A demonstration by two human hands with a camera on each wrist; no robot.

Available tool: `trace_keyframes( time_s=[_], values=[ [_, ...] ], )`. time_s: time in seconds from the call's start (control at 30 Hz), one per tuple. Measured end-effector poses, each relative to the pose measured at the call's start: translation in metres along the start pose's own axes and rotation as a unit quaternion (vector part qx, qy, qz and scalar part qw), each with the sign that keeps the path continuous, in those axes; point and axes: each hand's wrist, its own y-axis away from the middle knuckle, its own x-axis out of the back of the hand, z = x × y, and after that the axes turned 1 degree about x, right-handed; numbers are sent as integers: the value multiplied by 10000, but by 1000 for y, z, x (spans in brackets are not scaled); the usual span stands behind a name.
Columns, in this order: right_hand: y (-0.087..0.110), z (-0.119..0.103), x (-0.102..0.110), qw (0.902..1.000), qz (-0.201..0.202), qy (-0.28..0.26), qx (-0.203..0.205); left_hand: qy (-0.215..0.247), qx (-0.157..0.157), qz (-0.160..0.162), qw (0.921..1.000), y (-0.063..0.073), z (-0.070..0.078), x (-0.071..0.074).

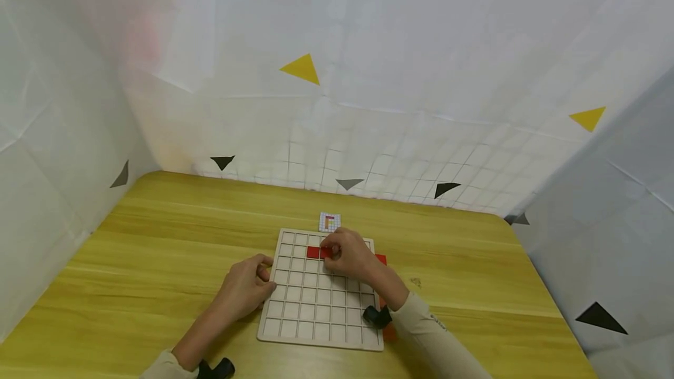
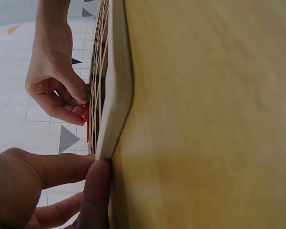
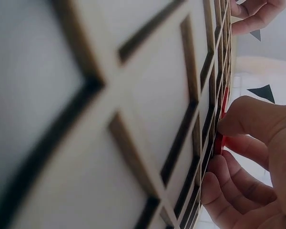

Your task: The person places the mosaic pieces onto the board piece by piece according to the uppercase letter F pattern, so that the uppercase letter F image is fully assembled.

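Note:
A pale board with a raised square grid lies on the table. Near its far side is a red strip, crossed by a dark line that makes it look like two square tiles. My right hand pinches the right-hand red tile between thumb and fingers, right at the grid surface. At the board's left edge, my left hand grips the rim with thumb and index finger. Part of the red tile is hidden behind the right fingers.
Just beyond the board lies a small card printed with a grid and a red and orange figure. Red and orange pieces show along the board's right side, partly covered by the right arm. White sheets surround the wooden table.

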Motion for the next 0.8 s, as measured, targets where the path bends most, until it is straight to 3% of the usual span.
trace_keyframes(
  time_s=[0.33, 0.8],
  values=[
    [2, -1, 1, 9999, -40, -82, -58, 35, 6, -3, 10000, 0, 0, -1],
    [9, 0, 19, 9998, 71, -163, -40, 21, 11, 18, 10000, 0, 0, -1]
  ],
)
